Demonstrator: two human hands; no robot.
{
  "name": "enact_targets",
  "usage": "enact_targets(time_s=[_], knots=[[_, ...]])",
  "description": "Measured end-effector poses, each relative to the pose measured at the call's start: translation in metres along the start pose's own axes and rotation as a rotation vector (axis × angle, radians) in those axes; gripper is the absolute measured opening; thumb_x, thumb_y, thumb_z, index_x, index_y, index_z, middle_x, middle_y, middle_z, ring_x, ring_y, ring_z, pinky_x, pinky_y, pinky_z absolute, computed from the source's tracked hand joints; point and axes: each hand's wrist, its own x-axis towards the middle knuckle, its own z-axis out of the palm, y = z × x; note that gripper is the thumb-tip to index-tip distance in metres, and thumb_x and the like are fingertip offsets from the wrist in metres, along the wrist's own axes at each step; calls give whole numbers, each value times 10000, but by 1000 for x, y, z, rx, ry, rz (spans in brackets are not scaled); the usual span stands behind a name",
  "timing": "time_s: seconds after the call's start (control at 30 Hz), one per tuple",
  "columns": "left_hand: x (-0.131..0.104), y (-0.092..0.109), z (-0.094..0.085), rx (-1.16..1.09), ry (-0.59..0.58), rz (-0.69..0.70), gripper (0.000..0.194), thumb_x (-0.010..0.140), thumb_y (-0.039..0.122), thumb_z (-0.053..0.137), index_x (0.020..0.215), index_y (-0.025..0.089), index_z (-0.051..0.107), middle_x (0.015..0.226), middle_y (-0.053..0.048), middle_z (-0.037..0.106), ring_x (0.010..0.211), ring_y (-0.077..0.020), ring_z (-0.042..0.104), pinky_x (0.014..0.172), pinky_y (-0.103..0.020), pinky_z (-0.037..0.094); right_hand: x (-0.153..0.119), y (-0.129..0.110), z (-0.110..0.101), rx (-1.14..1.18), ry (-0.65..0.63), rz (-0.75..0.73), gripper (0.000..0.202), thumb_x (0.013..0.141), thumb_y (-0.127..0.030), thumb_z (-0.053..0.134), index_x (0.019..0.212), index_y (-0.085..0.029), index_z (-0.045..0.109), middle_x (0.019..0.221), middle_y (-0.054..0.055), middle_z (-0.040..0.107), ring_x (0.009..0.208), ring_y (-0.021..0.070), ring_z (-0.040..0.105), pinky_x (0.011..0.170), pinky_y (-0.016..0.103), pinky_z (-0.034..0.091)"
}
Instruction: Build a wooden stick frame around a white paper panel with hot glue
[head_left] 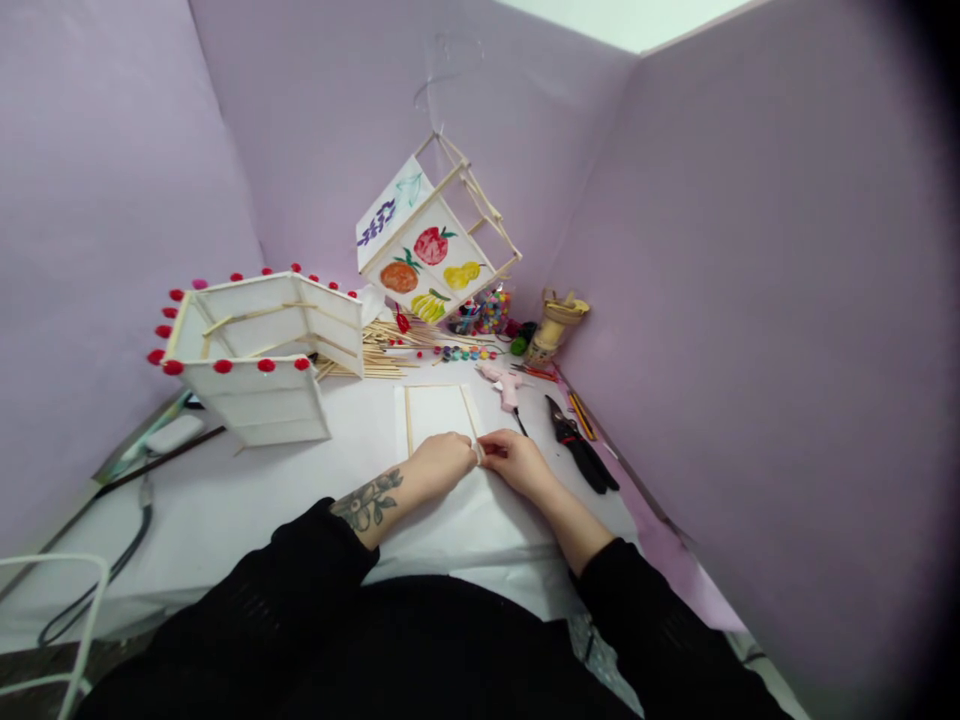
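White panel (436, 412), slim wooden strips (409, 420), right hand (511, 458) pinching edge, left hand (447, 458) curled.

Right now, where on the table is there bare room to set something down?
Widest on the white tabletop, between the red-trimmed frame, the grey cable and the left sleeve. A smaller gap separates the right hand from the pruners. Crowded behind: sticks, beads and glue gun.

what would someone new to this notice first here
Probably the hanging wooden-stick frame with painted fruit on white panels, up at the back centre. Next, the white-panelled stick structure edged with red pompoms, standing on the left of the table. Then the pale pink glue gun, lying just beyond the right hand.
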Motion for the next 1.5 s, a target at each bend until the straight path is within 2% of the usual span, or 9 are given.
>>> enact_targets(time_s=[0.3, 0.5, 0.8, 0.93, 1.07, 1.2, 1.27, 1.37, 1.5], knots=[[1, 2, -3, -26, -18, -26, 279, 828, 106, 425, 849, 144, 700, 915, -107, 678, 903, -233, 625, 737, -298, 453, 10, -14, -6, -79, -49, 148, 241, 594, -39, 695, 809, -148, 687, 723, 12, 673, 673, 142, 601, 612, 220, 443], [1, 0, 1, 0, -3, -12, 282, 844, 118, 423, 846, 155, 703, 912, -100, 678, 885, -224, 626, 708, -282, 437, 25, -32, -15, -283, -214, 263, 154, 574, -77, 710, 677, -157, 627, 606, -14, 611, 579, 124, 548, 510, 204, 358], [-4, -3, 3, -35, 28, 0, 268, 871, 163, 450, 905, 183, 715, 940, -93, 671, 901, -227, 627, 728, -293, 460, 6, -27, -13, -316, -181, -96, 287, 667, -42, 634, 937, -125, 687, 960, 84, 664, 754, 145, 597, 718, 244, 454], [0, -4, 11, -52, 60, 10, 266, 884, 198, 464, 921, 194, 727, 915, -88, 674, 889, -220, 633, 728, -293, 471, -8, -29, -2, -427, -202, -234, 214, 813, -47, 523, 836, -145, 713, 921, 98, 695, 893, 192, 611, 867, 300, 432], [0, -12, 2, -154, 82, 1, 260, 871, 219, 490, 938, 187, 739, 919, -80, 693, 878, -209, 642, 765, -294, 487, -17, -32, 6, -539, -189, -257, 285, 849, -39, 455, 921, -138, 712, 1002, 120, 698, 889, 203, 614, 908, 336, 415], [-9, -45, -22, -289, 346, -239, 332, 861, 154, 447, 1050, 183, 718, 1055, -65, 702, 982, -176, 630, 897, -270, 464, -14, -29, -8, -371, -110, -140, 381, 808, -4, 441, 1080, -137, 673, 1069, 121, 690, 985, 203, 621, 918, 319, 434], [-17, -65, -31, -250, 393, -411, 342, 868, 156, 424, 1046, 177, 715, 1086, -74, 702, 1024, -192, 617, 935, -292, 448, -7, -25, -22, -258, -34, -26, 415, 805, -16, 450, 1146, -148, 648, 1080, 117, 692, 990, 199, 632, 896, 318, 458], [-27, -89, -32, -170, 266, -608, 324, 843, 147, 448, 1038, 170, 706, 1083, -100, 705, 1034, -222, 617, 899, -305, 453, 1, -22, -37, -187, -6, 58, 342, 810, -39, 460, 1033, -157, 692, 1004, 96, 713, 913, 193, 654, 852, 316, 479], [-33, -103, -25, -114, 136, -700, 237, 810, 186, 497, 938, 159, 695, 991, -125, 708, 942, -238, 635, 791, -304, 464, 1, -24, -32, -209, -84, 16, 303, 772, -13, 472, 884, -164, 710, 947, 73, 715, 869, 181, 642, 822, 290, 467]])
